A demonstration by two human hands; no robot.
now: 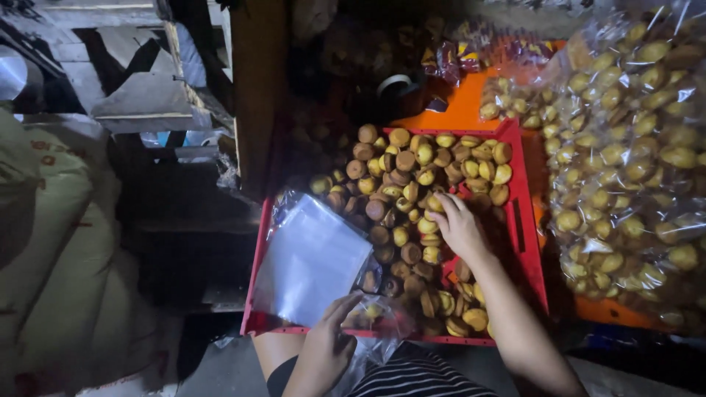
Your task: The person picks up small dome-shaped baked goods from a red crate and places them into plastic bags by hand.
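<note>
Dim stall, red tray (526,242): right hand (457,224) clutching cakes (412,180); left hand (327,345) pinching bag (375,316) beneath; risks spilling, mouth narrow.

Small round cakes (412,184), golden yellow and brown, lie heaped loose in a red tray (526,220), filling its middle and far right. A stack of flat clear plastic bags (312,261) rests on the tray's near left. One open clear bag (379,316), a few cakes inside, sits at the near edge.
</note>
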